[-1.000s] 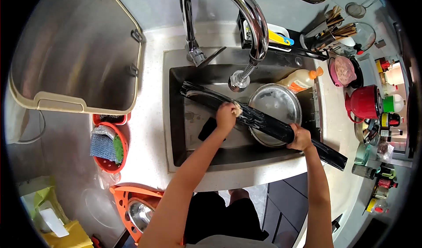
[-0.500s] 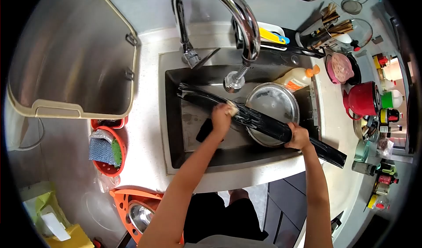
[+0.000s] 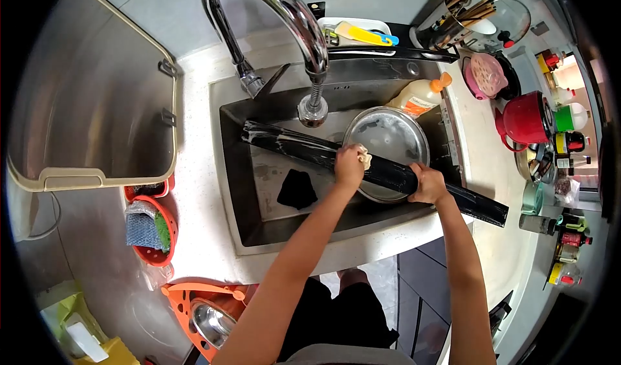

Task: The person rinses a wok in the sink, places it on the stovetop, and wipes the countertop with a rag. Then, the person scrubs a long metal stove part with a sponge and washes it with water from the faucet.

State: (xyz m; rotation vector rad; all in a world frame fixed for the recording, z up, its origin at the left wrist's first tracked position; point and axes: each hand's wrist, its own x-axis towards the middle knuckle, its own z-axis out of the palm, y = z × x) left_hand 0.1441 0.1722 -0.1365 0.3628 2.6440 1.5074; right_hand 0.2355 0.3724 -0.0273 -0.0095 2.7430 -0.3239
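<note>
A long black bar (image 3: 291,147), streaked with white suds, lies slantwise across the sink (image 3: 265,235). Its lower right end sticks out over the counter edge. My left hand (image 3: 349,167) is closed around a crumpled pale cloth or sponge (image 3: 365,158) and presses it against the bar's middle. Farther right, my right hand (image 3: 428,184) grips the bar, fingers wrapped over it. Beneath the bar sits a round metal pan or lid (image 3: 388,135), partly covered. A black cloth-like piece (image 3: 297,189) rests on the sink floor.
A chrome faucet (image 3: 313,109) arches over the sink. An orange-capped bottle (image 3: 417,98) leans in its back right corner. To the right stand a red pot (image 3: 527,118) and several bottles. A large bin-like container (image 3: 97,93) and a red basket (image 3: 162,252) are at left.
My left hand with the pale piece has slid down along the bar toward my right hand. The black piece on the sink floor shows more fully. The whole view has shifted slightly.
</note>
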